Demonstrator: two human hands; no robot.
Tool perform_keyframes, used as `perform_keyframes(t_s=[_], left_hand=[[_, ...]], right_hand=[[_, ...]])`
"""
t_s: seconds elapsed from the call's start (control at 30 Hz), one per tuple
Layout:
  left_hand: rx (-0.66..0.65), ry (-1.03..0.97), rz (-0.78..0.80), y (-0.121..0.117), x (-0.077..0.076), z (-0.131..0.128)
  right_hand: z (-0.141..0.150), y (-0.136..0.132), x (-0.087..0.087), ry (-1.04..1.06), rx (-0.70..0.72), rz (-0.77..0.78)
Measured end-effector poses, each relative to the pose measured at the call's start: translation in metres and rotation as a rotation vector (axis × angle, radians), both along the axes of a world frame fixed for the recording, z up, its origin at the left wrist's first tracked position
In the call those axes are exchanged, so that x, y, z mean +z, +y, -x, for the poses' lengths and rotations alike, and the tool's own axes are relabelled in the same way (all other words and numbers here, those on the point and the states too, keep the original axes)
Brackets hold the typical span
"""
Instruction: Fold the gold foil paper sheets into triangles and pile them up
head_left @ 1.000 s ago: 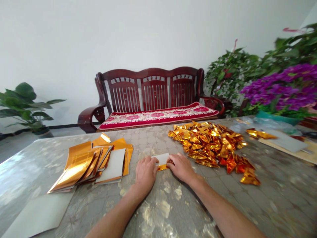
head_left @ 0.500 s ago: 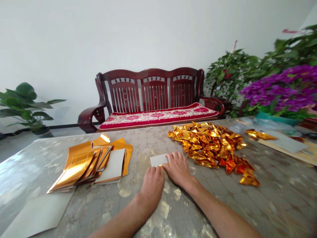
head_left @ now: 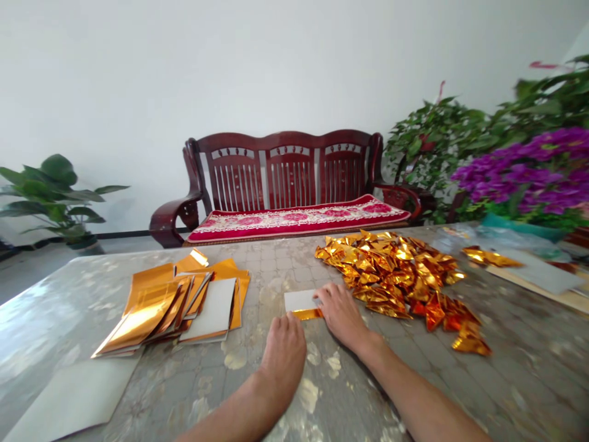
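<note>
The person's two bare forearms reach in over a grey patterned counter [head_left: 343, 399]. Near its lower left lies a loose pale sheet [head_left: 76, 396], its upper edge meeting the foot of a stack. The left hand [head_left: 286, 344] rests palm down, its fingers curled close together at the near left corner of a small paper [head_left: 299, 300]; whether they pinch it cannot be told. The paper lies flat in the middle of the counter, pale on top, with a shiny gold strip along its near edge. The right hand [head_left: 341, 312] lies over the paper's right end, fingers bent and slightly spread, tips touching it; the thumb is too hidden to show a pinch.

To the left sits the fanned stack of gold sheets [head_left: 154, 307], with one pale sheet [head_left: 213, 307] face up on its right side. To the right is a heaped pile of folded gold pieces [head_left: 391, 270], a few of them redder. Farther right, another folded piece [head_left: 490, 256] lies by a grey sheet [head_left: 545, 271] and clear plastic [head_left: 519, 238], near purple flowers [head_left: 529, 169].

Beyond the counter stands a dark red wooden bench [head_left: 289, 172] with a red floral cushion [head_left: 294, 218], green plants [head_left: 59, 190] on either side, before a pale wall [head_left: 276, 61].
</note>
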State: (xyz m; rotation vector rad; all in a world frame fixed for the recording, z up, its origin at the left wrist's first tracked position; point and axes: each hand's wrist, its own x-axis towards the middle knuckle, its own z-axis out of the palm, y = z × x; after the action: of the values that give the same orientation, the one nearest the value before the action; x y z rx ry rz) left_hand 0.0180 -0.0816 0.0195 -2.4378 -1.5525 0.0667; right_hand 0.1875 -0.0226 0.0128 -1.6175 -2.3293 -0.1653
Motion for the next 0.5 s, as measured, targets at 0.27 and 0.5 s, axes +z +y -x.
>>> perform_keyframes(t_s=[0.27, 0.5], left_hand=[[0.064, -0.273, -0.001, 0.036, 0.003, 0.024], [0.057, -0.382, 0.086, 0.054, -0.006, 0.039]], right_hand=[[0.004, -0.021, 0.011, 0.004, 0.296, 0.011], [0.024, -0.026, 0.008, 0.141, 0.422, 0.047]])
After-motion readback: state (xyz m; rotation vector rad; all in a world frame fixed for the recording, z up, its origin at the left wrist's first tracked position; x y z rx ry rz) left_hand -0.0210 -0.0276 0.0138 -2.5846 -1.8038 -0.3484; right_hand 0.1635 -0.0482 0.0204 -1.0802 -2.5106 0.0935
